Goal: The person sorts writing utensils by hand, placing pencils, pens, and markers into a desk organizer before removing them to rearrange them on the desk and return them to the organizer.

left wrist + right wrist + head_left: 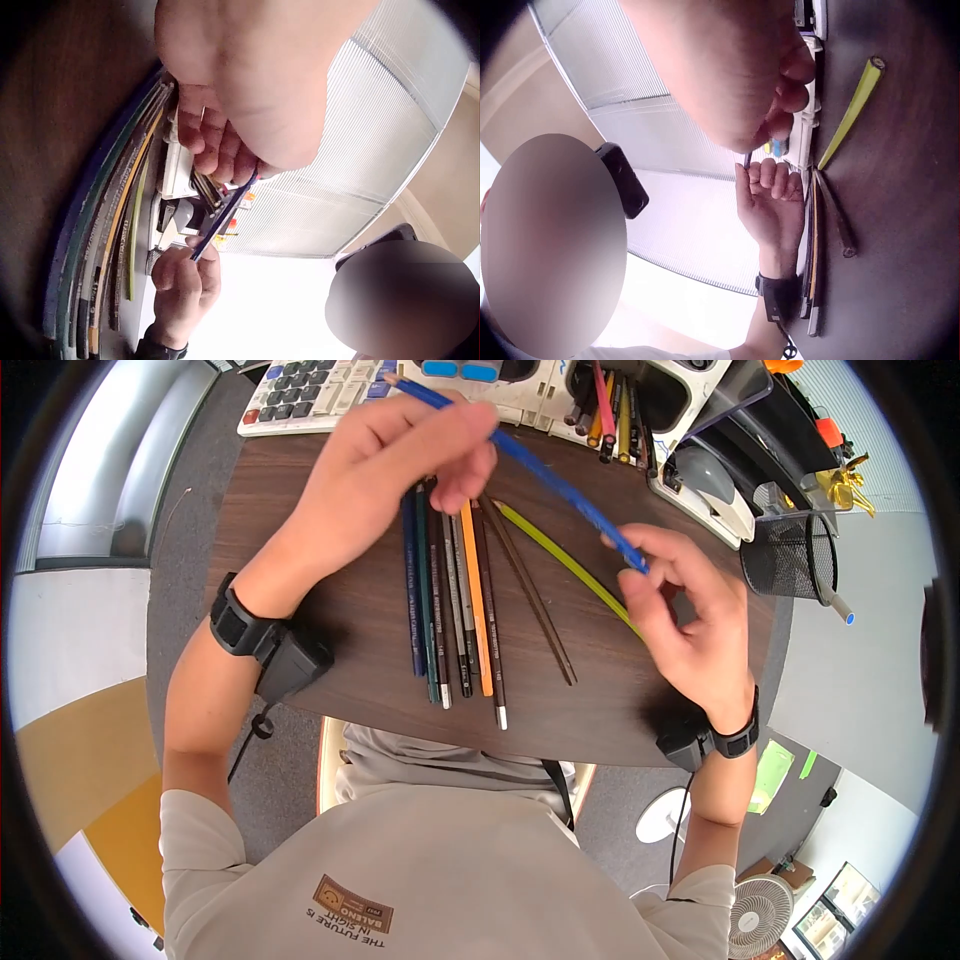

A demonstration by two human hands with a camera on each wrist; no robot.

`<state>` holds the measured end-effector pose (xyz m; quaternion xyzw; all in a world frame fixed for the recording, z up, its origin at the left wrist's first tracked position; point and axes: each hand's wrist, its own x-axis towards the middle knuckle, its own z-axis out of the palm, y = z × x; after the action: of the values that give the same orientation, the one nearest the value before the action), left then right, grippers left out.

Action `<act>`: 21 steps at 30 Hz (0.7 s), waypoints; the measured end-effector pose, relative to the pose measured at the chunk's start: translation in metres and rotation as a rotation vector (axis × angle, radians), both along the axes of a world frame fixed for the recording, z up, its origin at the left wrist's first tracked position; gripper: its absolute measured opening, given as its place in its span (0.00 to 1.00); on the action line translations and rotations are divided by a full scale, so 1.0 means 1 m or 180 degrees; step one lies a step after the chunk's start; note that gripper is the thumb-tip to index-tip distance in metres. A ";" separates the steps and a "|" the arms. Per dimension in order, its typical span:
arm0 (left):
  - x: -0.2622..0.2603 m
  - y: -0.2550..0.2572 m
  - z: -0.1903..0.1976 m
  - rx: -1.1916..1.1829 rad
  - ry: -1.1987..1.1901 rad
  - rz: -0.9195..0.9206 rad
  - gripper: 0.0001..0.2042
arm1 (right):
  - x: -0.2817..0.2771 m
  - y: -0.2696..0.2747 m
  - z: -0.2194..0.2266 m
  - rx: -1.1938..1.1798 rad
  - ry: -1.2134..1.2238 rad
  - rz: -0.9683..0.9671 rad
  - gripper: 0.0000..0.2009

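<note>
A blue pencil point(560, 485) is held aslant above the desk, spanning both hands. My left hand point(390, 480) pinches it toward its pointed end, between thumb and fingers. The other end is pinched by my right hand point(695, 615). Below the left hand, several pencils lie side by side, among them a dark blue pencil point(413, 600), a dark green pencil point(428, 610) and an orange pencil point(477, 610). Right of this row a brown pencil point(535, 600) lies at an angle. A lime green pencil point(570, 560) runs toward the right hand, which covers its near end in the head view.
A calculator point(320, 395) and a white desk organizer point(535, 405) with several pencils stand at the back. At the right edge of the wooden desk point(590, 700) are a computer mouse point(705, 475) and a black mesh pen cup point(790, 560).
</note>
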<state>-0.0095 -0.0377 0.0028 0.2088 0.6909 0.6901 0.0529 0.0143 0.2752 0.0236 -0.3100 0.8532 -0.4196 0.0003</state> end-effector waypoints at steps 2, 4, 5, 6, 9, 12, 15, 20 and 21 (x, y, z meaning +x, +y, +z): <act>-0.002 -0.004 0.000 0.0185 -0.0062 0.0141 0.21 | 0.000 -0.001 0.002 -0.0221 -0.0088 -0.0093 0.15; -0.003 -0.005 0.000 0.0175 -0.0098 0.0230 0.22 | 0.002 -0.001 0.008 -0.0377 -0.0249 -0.0110 0.16; -0.002 -0.005 0.000 0.0178 -0.0082 0.0171 0.22 | 0.001 -0.002 0.006 -0.0387 -0.0173 -0.0016 0.16; -0.002 -0.003 0.000 0.0181 -0.0067 0.0111 0.22 | 0.000 -0.001 0.002 -0.0398 -0.0098 0.0077 0.16; -0.002 -0.003 0.001 0.0181 -0.0081 -0.0071 0.22 | -0.002 -0.001 0.007 -0.0154 0.0051 0.0274 0.16; 0.000 0.000 0.000 0.0316 -0.0093 -0.0131 0.21 | -0.005 0.001 0.010 0.0061 0.0281 0.0433 0.16; -0.001 -0.002 -0.002 0.0284 0.0013 -0.0180 0.21 | -0.002 0.000 0.008 -0.0242 0.0114 0.0290 0.16; 0.003 0.001 0.002 0.0192 0.0032 -0.0348 0.22 | 0.010 0.001 0.015 -0.1063 -0.0352 0.0059 0.15; 0.004 0.002 0.002 0.0152 0.0058 -0.0376 0.22 | 0.011 0.007 0.014 -0.1288 -0.0342 0.0176 0.15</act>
<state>-0.0056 -0.0359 0.0045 0.2568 0.6612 0.7001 0.0822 0.0253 0.2826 0.0378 -0.3042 0.7415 -0.5981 -0.0049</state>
